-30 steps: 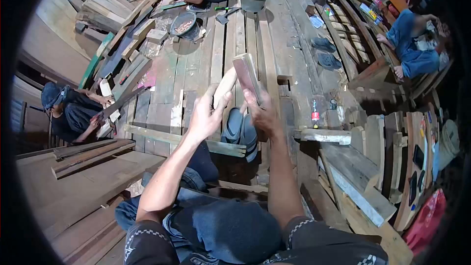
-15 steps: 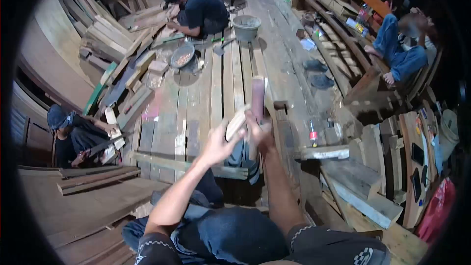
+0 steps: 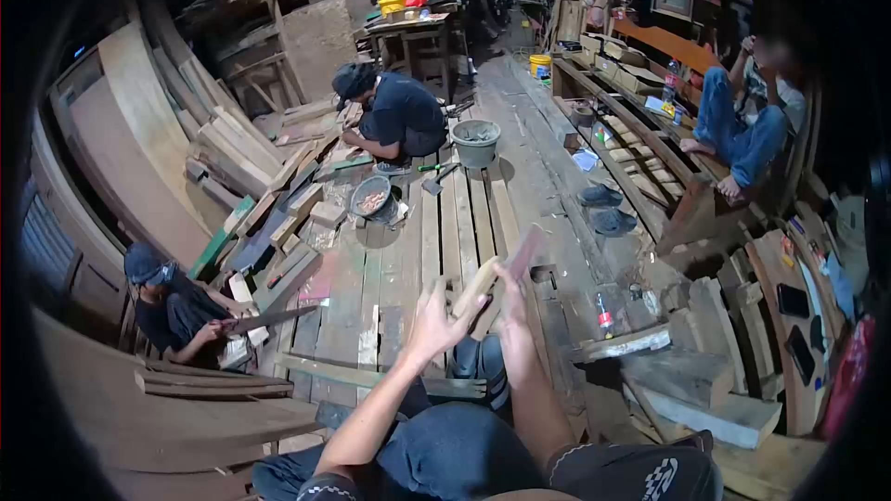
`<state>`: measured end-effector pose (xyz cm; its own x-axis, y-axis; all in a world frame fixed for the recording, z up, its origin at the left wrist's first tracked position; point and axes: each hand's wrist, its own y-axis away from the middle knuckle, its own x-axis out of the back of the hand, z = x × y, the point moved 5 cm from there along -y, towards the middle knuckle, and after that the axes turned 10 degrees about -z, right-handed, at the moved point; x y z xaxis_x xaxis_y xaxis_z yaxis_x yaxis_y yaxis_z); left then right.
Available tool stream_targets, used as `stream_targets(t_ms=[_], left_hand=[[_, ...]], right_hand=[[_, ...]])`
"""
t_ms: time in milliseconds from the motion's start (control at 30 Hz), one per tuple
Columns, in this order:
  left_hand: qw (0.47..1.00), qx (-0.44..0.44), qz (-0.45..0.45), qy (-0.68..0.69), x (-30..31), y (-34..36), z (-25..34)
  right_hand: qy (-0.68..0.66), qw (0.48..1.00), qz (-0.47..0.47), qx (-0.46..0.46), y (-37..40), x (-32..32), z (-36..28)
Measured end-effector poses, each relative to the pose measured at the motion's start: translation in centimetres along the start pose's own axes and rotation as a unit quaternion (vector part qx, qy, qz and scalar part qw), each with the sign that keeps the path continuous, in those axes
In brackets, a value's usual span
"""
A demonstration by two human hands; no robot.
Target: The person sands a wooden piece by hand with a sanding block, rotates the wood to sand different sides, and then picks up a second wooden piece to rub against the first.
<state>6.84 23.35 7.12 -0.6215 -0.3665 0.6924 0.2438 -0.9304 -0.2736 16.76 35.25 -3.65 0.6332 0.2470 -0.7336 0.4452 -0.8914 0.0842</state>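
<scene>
Near the centre of the view, my left hand (image 3: 434, 323) has its fingers around the lower side of a small light wooden piece (image 3: 476, 288). My right hand (image 3: 513, 304) grips a flat, reddish-purple block (image 3: 526, 252), which tilts up to the right and lies close against the wooden piece. Both hands are above the plank floor, in front of my knees. Fingers partly hide where the two pieces meet.
A person in dark clothes (image 3: 406, 116) crouches ahead by a grey bucket (image 3: 476, 145) and a bowl (image 3: 372, 198). At left another person (image 3: 172, 301) holds a saw (image 3: 271, 318). A third sits on the right. A bottle (image 3: 604, 317) stands at right.
The view has tilted up, showing more of the background. The reddish block has swung from nearly upright to leaning right, and my hands are closer together. The left person's saw has shifted.
</scene>
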Motion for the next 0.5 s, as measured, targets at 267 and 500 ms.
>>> stream_targets(t_ms=[267,500], left_hand=[[0.934,-0.152,-0.154,0.283,11.2,-1.4,14.8],[0.829,-0.207,-0.216,0.472,11.8,0.2,16.7]], right_hand=[[-0.156,0.986,-0.052,-0.022,-2.8,4.3,1.9],[-0.077,0.996,0.035,-0.029,-3.5,6.7,3.4]])
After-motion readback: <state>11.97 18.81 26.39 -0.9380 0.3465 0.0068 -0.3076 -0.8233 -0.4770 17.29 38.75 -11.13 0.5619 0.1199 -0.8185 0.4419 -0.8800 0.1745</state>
